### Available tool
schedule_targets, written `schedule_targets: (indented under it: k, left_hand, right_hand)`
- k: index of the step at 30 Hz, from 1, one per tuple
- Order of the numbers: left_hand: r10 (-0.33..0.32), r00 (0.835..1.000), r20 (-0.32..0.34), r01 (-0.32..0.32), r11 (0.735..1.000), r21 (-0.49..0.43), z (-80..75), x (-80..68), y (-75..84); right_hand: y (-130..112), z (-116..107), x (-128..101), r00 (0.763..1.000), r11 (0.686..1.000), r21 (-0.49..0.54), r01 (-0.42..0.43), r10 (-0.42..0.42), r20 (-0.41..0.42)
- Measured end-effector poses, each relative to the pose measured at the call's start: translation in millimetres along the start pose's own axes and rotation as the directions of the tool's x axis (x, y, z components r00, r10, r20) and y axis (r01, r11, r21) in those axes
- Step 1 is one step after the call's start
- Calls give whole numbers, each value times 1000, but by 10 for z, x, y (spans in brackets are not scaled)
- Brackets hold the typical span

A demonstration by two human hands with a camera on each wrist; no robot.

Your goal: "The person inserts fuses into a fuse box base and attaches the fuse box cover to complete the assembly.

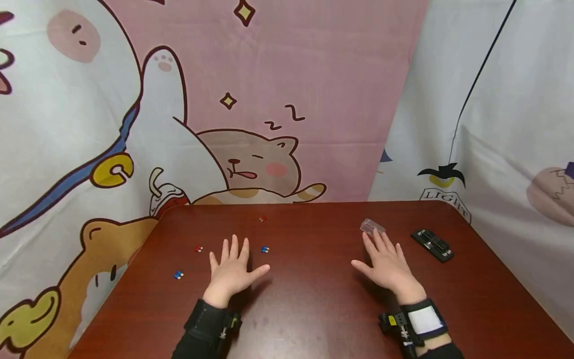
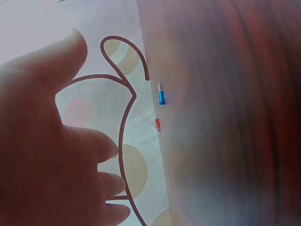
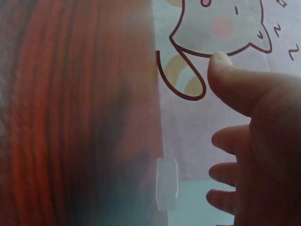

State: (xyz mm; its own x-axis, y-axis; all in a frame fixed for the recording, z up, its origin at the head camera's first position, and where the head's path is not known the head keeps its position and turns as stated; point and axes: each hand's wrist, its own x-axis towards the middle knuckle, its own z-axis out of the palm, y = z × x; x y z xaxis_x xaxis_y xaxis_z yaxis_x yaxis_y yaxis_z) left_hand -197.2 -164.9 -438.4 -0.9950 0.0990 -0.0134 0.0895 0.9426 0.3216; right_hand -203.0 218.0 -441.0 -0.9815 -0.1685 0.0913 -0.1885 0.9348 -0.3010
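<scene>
My left hand is held over the left half of the table with its fingers spread, holding nothing. Around it lie small two-pronged pieces that look like blade fuses: a blue one right of its fingertips, another blue one to its left, a red one beyond that, and a red one near the far edge. Nothing is in my right hand either, its fingers stretched forward. Just past its fingertips sits a clear plastic cover, also visible in the right wrist view.
A black plastic block with metal contacts lies right of my right hand. The brown wooden table ends at a printed cloth hanging behind it. Each wrist carries a strapped-on camera.
</scene>
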Motion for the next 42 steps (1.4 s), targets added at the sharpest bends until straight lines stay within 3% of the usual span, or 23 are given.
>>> schedule_targets:
  k: [12,18,25,33,42]
  left_hand:
    - [15,998,53,-12,999,-48,-1,-103,85]
    - [129,990,52,-124,988,-91,7,-185,254]
    - [269,963,2,-264,946,-187,41,-225,405]
    - [328,944,-36,-327,913,-243,113,-208,538]
    - [376,926,-42,-376,903,-210,231,-108,752]
  right_hand:
    - [314,-164,10,994,998,51,-34,39,-99]
    - [619,-299,-61,985,991,82,-101,112,-130]
    - [1063,-444,-193,975,977,105,-185,196,-107]
    - [1464,-572,-271,945,957,71,-283,290,-150]
    - [1653,-698,-204,937,937,60,-343,346,-44]
